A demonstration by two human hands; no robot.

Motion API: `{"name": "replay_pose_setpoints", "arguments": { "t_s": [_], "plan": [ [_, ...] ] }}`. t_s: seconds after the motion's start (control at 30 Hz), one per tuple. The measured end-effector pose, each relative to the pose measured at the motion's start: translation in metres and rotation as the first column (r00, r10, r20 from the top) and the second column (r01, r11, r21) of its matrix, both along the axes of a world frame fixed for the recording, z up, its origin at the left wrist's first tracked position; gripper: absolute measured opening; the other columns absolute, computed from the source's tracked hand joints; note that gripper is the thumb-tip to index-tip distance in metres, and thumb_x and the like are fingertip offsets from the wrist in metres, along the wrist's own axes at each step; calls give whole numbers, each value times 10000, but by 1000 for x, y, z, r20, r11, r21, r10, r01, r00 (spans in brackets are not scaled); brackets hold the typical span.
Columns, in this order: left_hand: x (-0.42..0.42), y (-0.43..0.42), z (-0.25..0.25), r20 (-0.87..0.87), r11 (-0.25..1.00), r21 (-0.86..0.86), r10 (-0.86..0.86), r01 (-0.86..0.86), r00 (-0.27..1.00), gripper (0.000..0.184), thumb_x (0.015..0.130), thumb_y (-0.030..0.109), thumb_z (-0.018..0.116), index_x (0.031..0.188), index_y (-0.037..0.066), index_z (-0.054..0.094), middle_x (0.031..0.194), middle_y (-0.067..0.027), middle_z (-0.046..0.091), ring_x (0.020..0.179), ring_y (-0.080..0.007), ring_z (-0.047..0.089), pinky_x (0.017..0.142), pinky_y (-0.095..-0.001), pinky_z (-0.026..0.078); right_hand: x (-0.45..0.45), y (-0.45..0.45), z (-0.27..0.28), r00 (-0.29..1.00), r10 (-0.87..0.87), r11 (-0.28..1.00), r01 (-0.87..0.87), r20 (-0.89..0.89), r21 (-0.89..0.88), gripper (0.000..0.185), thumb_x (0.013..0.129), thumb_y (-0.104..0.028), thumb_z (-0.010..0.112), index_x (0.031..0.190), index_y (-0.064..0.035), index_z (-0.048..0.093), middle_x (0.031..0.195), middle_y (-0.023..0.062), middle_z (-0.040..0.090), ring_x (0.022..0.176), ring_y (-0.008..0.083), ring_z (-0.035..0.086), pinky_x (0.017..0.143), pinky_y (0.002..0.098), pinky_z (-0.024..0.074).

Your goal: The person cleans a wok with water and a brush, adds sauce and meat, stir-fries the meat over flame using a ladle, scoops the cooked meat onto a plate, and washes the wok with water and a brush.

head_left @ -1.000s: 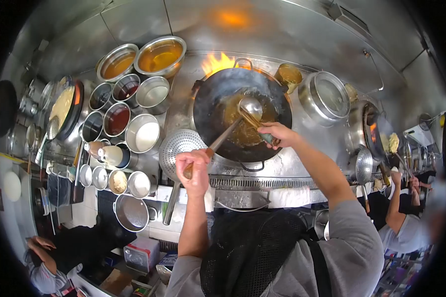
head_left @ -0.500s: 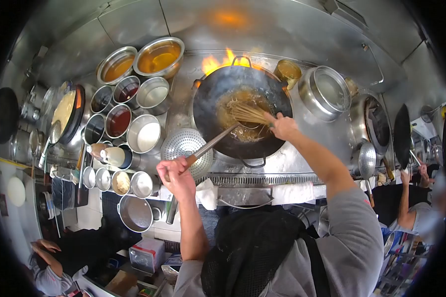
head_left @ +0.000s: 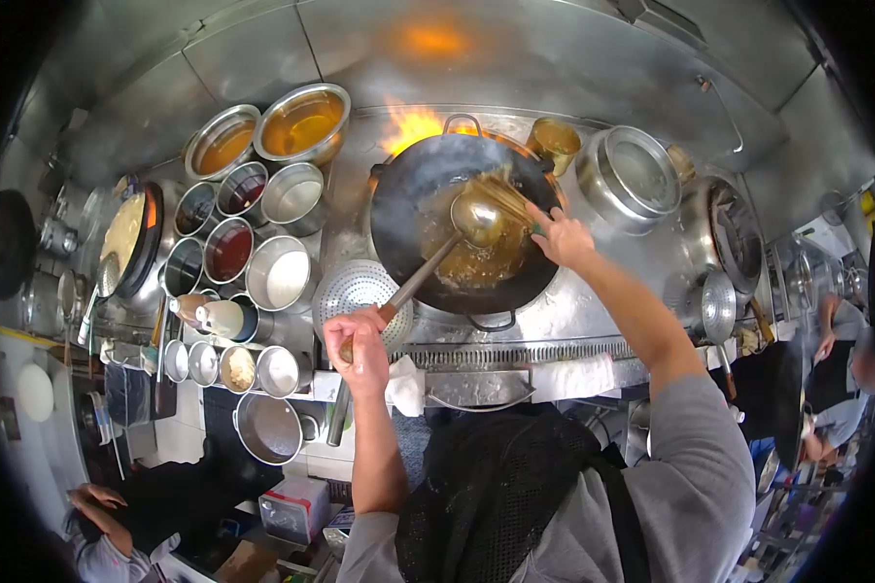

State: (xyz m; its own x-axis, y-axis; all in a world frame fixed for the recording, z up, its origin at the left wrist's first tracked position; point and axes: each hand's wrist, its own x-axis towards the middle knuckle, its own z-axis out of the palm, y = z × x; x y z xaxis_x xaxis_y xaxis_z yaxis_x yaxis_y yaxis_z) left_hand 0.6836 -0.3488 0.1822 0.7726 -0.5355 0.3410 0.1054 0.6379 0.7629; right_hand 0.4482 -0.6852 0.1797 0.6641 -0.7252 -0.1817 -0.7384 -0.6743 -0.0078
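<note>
A large black wok (head_left: 398,228) sits over flames, with steaming brownish liquid (head_left: 462,262) in its bottom. My left hand (head_left: 360,348) is closed round the wooden handle of a long metal ladle (head_left: 479,216), whose bowl is in the wok's middle. My right hand (head_left: 564,237) grips a bamboo brush (head_left: 500,192) at its green-banded end. The brush's bristles lie just beside the ladle bowl, over the liquid. Under the ladle's handle, left of the wok, rests a perforated strainer (head_left: 345,287).
Metal pots of sauces and powders (head_left: 280,274) and two bowls of amber liquid (head_left: 303,124) stand left. Flames (head_left: 413,128) rise behind the wok. Right are a tin (head_left: 554,141), a lidded pot (head_left: 641,173) and another wok (head_left: 734,233). Other people stand at lower left and far right.
The brush has turned and moved up and right in the wok. The ladle bowl, hidden under the brush half a second ago, now shows. A person at far right has shifted.
</note>
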Motion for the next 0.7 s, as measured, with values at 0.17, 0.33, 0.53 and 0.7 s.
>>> {"name": "replay_pose_setpoints", "arguments": {
  "t_s": [0.17, 0.33, 0.53, 0.7],
  "plan": [
    [16, 33, 2, 65, 935, 353, -62, 35, 996, 175, 989, 97, 693, 1070, 52, 545, 883, -75, 644, 935, -231, 661, 1015, -456, 506, 8, 12, -52, 994, -26, 1000, 25, -107, -6, 719, 981, -362, 669, 1606, -239, 334, 1206, 201, 647, 1005, 384, 721, 844, 517, 596],
    [14, 33, 23, 598, 340, 785, -634, -519, 489, 305, 946, 108, 684, 1236, 87, 588, 1211, -201, 699, 942, -361, 728, 823, -438, 591, 41, 36, -31, 832, -553, 298, 153, 39, 942, 737, 946, -352, 709, 1590, -171, 402, 959, 126, 653, 719, 269, 698, 603, 455, 600],
    [32, 46, -11, 125, 215, 977, -533, -9, 837, 395, 958, 327, 735, 1224, 88, 566, 776, -94, 632, 654, -224, 660, 596, -381, 530, 6, 29, -2, 970, -66, 782, -94, 232, 616, 780, 912, -351, 737, 1600, -241, 388, 1036, 189, 692, 848, 356, 730, 753, 487, 604],
    [9, 67, -57, -787, 416, 291, -409, 862, 463, 522, 1041, 490, 586, 1340, 62, 564, 832, -44, 577, 603, -109, 480, 443, -217, 380, -28, -17, 1, 982, 182, 980, -177, 44, -95, 789, 921, -419, 712, 1603, -379, 317, 1223, 174, 629, 911, 398, 722, 810, 508, 600]
  ]
}}
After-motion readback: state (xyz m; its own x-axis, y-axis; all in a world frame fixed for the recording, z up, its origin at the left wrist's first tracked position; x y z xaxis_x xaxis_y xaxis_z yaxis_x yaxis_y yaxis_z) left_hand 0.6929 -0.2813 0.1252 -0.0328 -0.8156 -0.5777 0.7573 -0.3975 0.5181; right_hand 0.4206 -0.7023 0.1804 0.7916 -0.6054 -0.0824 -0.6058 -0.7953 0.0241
